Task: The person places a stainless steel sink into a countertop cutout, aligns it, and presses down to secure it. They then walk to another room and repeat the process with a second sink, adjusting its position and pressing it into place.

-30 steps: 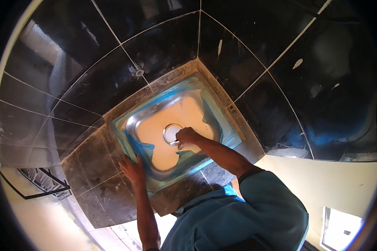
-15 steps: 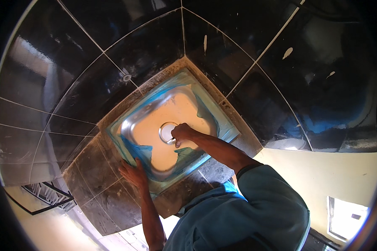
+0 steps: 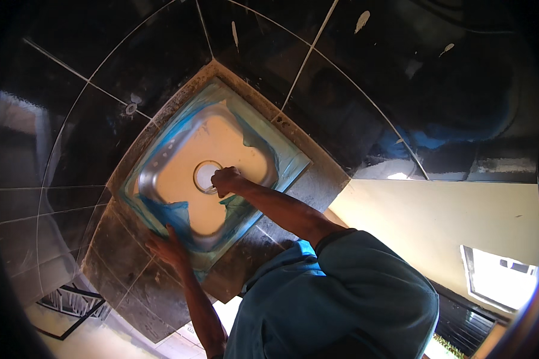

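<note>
A steel corner sink [image 3: 167,152] carries torn blue protective film [image 3: 172,214] around its rim and bowl walls. In the bowl's floor is a round drain opening [image 3: 205,178] with a metal ring and a pale centre. My right hand [image 3: 226,181] is closed at the right edge of this drain, and its fingers hide whatever they may hold. Lying with fingers stretched, my left hand [image 3: 169,248] rests at the near left edge of the sink, beside the dark tiles. It holds nothing that I can see.
Dusty dark tiles [image 3: 139,257] make up the counter around the sink. Glossy black tiled walls [image 3: 377,90] meet behind it in a corner. A small round fitting [image 3: 131,109] sits on the left wall. Cream wall [image 3: 425,209] and a bright window [image 3: 500,276] are at the right.
The view has shifted, so the sink now appears farther left and slightly higher. My right hand stays closed at the drain's edge, and my left stays by the rim.
</note>
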The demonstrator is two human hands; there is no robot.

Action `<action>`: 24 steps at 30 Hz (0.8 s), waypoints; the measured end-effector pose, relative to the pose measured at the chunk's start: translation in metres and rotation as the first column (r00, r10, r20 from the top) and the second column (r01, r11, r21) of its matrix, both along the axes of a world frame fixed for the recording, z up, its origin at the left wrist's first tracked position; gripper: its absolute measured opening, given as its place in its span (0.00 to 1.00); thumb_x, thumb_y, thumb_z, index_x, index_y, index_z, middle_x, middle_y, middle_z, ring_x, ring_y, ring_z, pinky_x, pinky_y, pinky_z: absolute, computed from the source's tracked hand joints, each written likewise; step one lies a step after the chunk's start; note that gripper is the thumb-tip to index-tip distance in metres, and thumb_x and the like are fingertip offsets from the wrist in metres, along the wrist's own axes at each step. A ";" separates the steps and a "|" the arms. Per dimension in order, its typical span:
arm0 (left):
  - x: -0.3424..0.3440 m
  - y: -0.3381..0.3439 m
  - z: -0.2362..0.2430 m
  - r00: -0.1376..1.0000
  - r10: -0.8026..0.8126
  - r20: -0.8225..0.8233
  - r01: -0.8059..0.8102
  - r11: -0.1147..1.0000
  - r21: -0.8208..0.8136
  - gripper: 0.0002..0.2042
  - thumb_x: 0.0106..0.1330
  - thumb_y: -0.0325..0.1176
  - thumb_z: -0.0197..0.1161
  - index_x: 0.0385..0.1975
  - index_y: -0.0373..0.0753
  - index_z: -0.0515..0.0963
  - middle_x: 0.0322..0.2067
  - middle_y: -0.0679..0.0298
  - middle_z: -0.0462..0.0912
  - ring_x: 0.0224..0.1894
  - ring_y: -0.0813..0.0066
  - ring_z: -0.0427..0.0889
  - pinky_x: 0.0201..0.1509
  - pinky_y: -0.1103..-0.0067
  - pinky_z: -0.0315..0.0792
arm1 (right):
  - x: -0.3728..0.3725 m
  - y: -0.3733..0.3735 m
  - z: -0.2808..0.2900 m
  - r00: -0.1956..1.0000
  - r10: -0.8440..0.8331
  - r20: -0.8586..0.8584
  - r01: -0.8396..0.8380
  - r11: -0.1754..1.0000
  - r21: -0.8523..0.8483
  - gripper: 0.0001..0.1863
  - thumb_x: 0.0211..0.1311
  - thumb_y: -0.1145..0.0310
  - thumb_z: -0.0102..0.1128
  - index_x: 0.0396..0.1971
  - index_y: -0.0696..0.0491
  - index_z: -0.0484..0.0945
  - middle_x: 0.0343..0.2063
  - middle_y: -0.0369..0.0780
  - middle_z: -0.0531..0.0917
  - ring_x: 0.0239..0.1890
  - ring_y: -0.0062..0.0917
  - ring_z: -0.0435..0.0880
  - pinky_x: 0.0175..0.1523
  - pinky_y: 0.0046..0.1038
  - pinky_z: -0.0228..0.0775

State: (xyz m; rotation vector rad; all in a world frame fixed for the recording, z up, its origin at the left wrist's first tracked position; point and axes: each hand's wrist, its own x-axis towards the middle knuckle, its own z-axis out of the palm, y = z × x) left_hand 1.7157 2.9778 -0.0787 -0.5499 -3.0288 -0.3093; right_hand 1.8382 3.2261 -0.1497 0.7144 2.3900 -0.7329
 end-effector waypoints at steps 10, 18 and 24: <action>-0.001 -0.022 -0.013 0.999 -0.032 -0.023 0.031 0.998 -0.046 0.35 0.68 0.58 0.56 0.64 0.32 0.67 0.60 0.40 0.71 0.61 0.42 0.71 0.66 0.56 0.64 | -0.009 -0.002 -0.040 0.994 0.092 -0.063 -0.090 0.996 0.025 0.27 0.33 0.54 0.79 0.37 0.50 0.86 0.39 0.45 0.87 0.43 0.38 0.87 0.47 0.42 0.80; 0.038 -0.062 0.012 0.997 -0.004 0.074 -0.033 0.871 0.491 0.18 0.70 0.38 0.59 0.54 0.33 0.76 0.50 0.45 0.77 0.54 0.43 0.74 0.59 0.58 0.68 | 0.000 0.013 -0.022 0.968 0.228 -0.107 -0.229 0.973 -0.001 0.28 0.45 0.44 0.71 0.37 0.53 0.85 0.36 0.48 0.86 0.41 0.42 0.86 0.47 0.42 0.77; 0.050 -0.068 -0.001 0.986 0.111 0.128 -0.167 0.751 0.639 0.14 0.67 0.32 0.62 0.50 0.35 0.80 0.40 0.53 0.77 0.45 0.51 0.76 0.49 0.62 0.72 | -0.012 0.008 0.002 0.968 0.250 0.009 -0.249 0.967 -0.055 0.25 0.51 0.48 0.70 0.37 0.55 0.84 0.32 0.49 0.85 0.37 0.42 0.85 0.44 0.39 0.74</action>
